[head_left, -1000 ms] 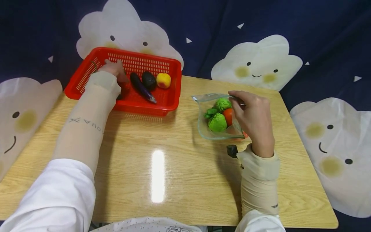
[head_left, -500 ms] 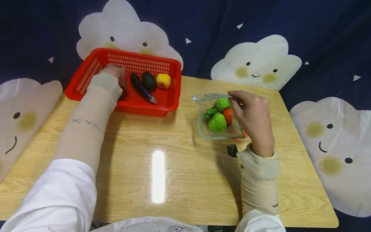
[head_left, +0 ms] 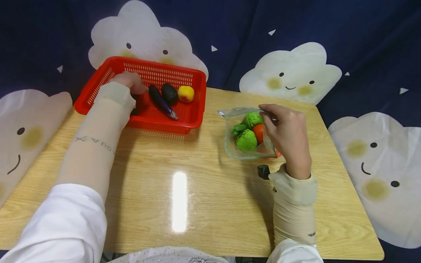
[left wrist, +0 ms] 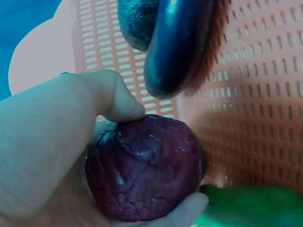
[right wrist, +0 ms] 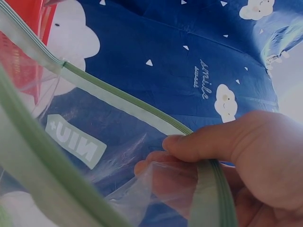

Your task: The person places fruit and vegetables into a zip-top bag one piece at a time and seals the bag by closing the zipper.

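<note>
In the red basket (head_left: 159,126), my left hand (head_left: 129,81) grips a wrinkled purple cabbage (left wrist: 144,170), its thumb and fingers curled around it. The head view hides the cabbage behind that hand. Close by lie an eggplant (head_left: 162,103) and a dark avocado (head_left: 169,94). My right hand (head_left: 289,133) pinches the rim of a clear zip bag (right wrist: 156,116) between thumb and fingers, and the bag's mouth stands open. Inside are two green cabbages (head_left: 246,140), an orange-red tomato (head_left: 258,133) and a small green vegetable (head_left: 238,129).
A yellow peach (head_left: 186,94) sits at the basket's right end. Beside the purple cabbage, partly cut off, is a smooth green vegetable (left wrist: 255,205). The wooden table (head_left: 148,197) extends in front of basket and bag, with a cloud-patterned dark curtain (head_left: 227,22) behind.
My left hand has lowered into the basket, its spread fingers closing around the purple cabbage. The right hand and the bag have stayed in place.
</note>
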### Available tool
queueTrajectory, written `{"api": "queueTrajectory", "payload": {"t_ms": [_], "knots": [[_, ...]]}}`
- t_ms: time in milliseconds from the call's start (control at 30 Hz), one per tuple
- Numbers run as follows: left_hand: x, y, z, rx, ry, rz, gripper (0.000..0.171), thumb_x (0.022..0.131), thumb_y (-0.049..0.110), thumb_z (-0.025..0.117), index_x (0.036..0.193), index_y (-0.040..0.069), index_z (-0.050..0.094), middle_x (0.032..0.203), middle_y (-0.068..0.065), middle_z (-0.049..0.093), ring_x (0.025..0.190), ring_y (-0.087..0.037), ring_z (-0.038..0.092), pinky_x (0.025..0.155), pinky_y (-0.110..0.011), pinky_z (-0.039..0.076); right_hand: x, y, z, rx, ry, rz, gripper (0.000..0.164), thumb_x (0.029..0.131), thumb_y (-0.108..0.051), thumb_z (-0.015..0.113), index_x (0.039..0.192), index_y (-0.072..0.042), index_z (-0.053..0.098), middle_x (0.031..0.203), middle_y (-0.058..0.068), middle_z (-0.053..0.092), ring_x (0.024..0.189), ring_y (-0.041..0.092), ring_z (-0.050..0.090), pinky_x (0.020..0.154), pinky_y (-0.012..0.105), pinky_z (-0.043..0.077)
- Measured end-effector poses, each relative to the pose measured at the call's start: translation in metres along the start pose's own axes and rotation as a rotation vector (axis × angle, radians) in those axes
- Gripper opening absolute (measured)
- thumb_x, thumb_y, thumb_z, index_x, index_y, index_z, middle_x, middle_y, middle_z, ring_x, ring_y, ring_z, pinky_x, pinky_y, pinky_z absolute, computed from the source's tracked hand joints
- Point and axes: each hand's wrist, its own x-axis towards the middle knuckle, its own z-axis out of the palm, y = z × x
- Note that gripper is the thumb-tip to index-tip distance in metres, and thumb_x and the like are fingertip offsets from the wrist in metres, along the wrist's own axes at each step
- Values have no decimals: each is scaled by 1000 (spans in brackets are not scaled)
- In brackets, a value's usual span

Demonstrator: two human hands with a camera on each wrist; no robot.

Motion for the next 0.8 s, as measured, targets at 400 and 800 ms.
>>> {"api": "queueTrajectory", "payload": {"t_ms": [400,800], "knots": [[1,9,-12,252,2,251,53,84,47,59,120,9,53,107,-16,56,88,-31,57,69,-36,48,0,0,1,-1,-1,-2,18,86,-14,61,100,-10,71,89,7,70,69,15,66,63,33,52],[-6,22,-7,212,85,322,57,87,56,44,121,11,50,105,-13,51,86,-29,54,66,-36,49,-1,2,2,-1,0,-13,18,87,-15,60,100,-9,71,89,8,70,70,16,66,63,33,53]]}}
